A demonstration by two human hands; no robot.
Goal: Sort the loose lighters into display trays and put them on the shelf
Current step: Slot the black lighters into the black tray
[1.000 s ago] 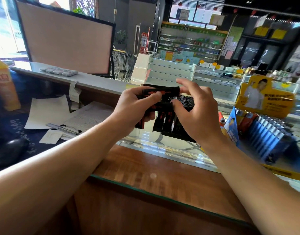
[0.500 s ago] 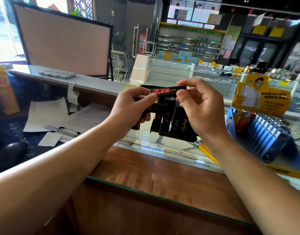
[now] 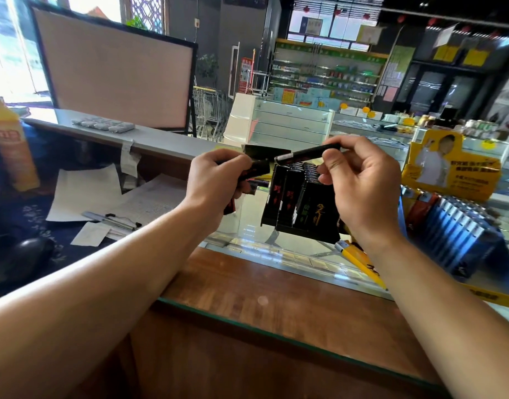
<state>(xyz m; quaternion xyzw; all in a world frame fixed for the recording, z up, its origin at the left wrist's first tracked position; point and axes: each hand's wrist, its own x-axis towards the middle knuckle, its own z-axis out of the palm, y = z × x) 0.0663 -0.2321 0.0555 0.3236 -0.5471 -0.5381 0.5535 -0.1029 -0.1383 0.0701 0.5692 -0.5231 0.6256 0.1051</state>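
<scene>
Two hands work above the glass counter (image 3: 276, 286), head view. Right hand (image 3: 362, 185) has just drawn one lighter (image 3: 308, 152) clear of the left's bundle (image 3: 253, 171), pinching it over the black tray (image 3: 302, 203). Left hand (image 3: 216, 180) grips the remainder. Likely next: slotting it in. Shelf stocking not yet begun.

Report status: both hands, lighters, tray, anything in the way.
Left hand grips several black lighters. Right hand pinches one black lighter over the black display tray, partly filled. Nothing in the way.
</scene>
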